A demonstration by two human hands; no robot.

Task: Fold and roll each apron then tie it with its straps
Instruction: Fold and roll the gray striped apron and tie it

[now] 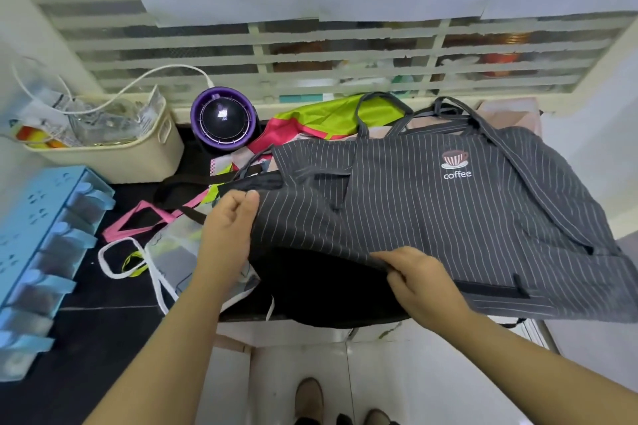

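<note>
A dark grey pinstriped apron (448, 210) with a "coffee" cup print lies spread over the black table, its grey straps (383, 107) trailing toward the back. My left hand (228, 228) pinches the apron's left edge, lifted off the table. At the near edge my right hand (421, 283) grips a fold of the same apron, and the cloth between the two hands is turned up, showing a dark underside. More aprons lie under and left of it: a lime and pink one (310, 121) and a pale one with white straps (165, 252).
A cream basket (145, 155) with clear packets stands at the back left, a purple round fan (222, 121) beside it. A blue organiser (38, 245) runs along the left side. A barred window is behind. The table's front edge (241, 317) is close to my feet.
</note>
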